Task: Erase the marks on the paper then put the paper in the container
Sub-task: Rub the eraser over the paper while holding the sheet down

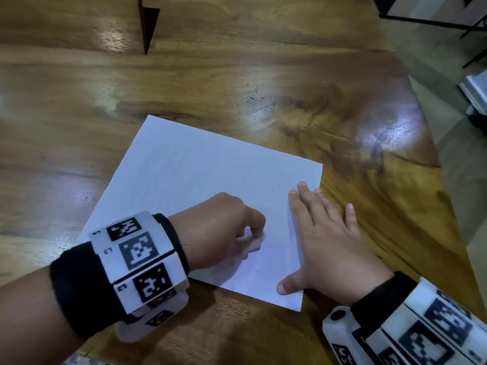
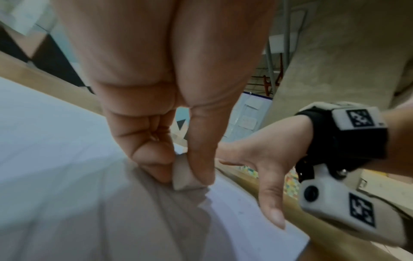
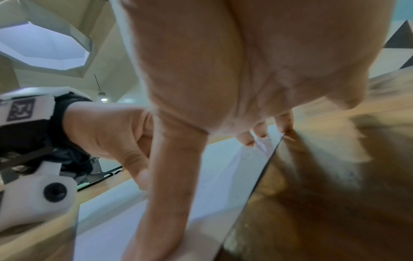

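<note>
A white sheet of paper [image 1: 189, 169] lies flat on the wooden table [image 1: 263, 61]. My left hand [image 1: 224, 230] pinches a small whitish eraser [image 1: 254, 245] between thumb and fingers and presses its end against the sheet near the right side. The left wrist view shows the eraser [image 2: 184, 174] touching the paper [image 2: 55, 141]. My right hand [image 1: 324, 241] lies flat with spread fingers on the sheet's right edge, thumb near the front corner. Small dark specks dot the paper between both hands. No container is in view.
The table's right edge [image 1: 434, 154] runs diagonally just beyond my right hand, with floor and black metal legs [image 1: 471, 30] past it. A dark triangular object [image 1: 149, 25] stands at the table's far left. Bare wood surrounds the sheet.
</note>
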A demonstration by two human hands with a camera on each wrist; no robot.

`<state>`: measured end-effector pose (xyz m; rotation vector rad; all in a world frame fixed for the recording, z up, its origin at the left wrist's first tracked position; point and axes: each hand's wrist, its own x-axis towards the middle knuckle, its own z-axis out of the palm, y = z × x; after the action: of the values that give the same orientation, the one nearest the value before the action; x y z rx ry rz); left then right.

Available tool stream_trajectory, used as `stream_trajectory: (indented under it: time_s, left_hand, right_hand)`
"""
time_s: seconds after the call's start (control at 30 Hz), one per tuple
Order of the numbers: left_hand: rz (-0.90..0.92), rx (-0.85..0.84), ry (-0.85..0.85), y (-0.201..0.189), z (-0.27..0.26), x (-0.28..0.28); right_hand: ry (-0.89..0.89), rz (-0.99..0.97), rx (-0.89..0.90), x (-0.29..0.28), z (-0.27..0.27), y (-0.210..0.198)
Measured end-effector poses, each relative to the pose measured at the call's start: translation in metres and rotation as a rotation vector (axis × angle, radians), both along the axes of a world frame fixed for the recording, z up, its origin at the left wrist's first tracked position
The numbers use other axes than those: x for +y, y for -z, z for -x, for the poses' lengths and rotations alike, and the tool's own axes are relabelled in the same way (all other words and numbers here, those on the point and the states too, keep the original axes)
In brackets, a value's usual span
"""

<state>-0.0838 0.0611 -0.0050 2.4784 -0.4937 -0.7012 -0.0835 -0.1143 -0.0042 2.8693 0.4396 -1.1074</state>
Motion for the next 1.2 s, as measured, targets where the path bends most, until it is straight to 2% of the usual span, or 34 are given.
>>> stream_trajectory:
  time_s: [0.07, 0.17, 0.27, 0.37, 0.43, 0.5, 0.63, 0.7, 0.77, 0.87, 0.9, 1.07, 1.2]
  left_hand:
    - [-0.003, -0.003, 0.011, -0.001, -0.007, 0.002]
    - [-0.031, -0.158, -0.043, 0.001, -0.030, 0.000]
    - [-0.039, -0.221, -0.067, 0.005, -0.038, -0.003]
    - [0.030, -0.186, 0.040, 0.013, -0.010, 0.002]
    - [0.047, -0.097, 0.125, 0.013, 0.011, 0.004]
    - [0.053, -0.068, 0.138, 0.012, 0.009, 0.006]
    - [0.026, -0.255, -0.059, 0.008, -0.034, -0.001]
    - [0.026, -0.271, -0.092, 0.010, -0.036, -0.004]
    - [0.056, -0.209, 0.000, 0.012, -0.013, -0.001]
    - [0.073, -0.011, 0.117, 0.010, 0.027, 0.004]
    - [0.056, -0.010, 0.128, 0.010, 0.029, 0.006]
    - [0.048, -0.209, -0.053, 0.003, -0.007, 0.011]
    - [0.033, -0.180, -0.121, 0.003, -0.011, 0.014]
  right_hand:
    - [0.004, 0.008, 0.003, 0.001, 0.000, -0.001]
    - [0.013, 0.036, 0.013, 0.002, 0.001, -0.002]
    - [0.021, 0.057, 0.023, 0.004, 0.000, -0.003]
    - [0.031, 0.055, 0.029, 0.005, 0.001, -0.004]
    - [0.032, 0.050, 0.027, 0.004, 0.001, -0.005]
    - [0.034, 0.040, 0.024, 0.004, 0.002, -0.005]
    - [0.037, 0.026, 0.013, 0.002, 0.003, -0.003]
    - [0.037, 0.022, 0.005, 0.002, 0.003, -0.002]
    - [0.024, 0.010, 0.009, 0.002, 0.002, -0.003]
    - [-0.019, -0.021, 0.025, 0.004, 0.004, -0.003]
    - [-0.030, -0.017, 0.023, 0.005, 0.004, -0.003]
    - [-0.027, 0.028, 0.013, 0.009, 0.004, -0.003]
    - [-0.024, 0.024, 0.018, 0.009, 0.005, -0.005]
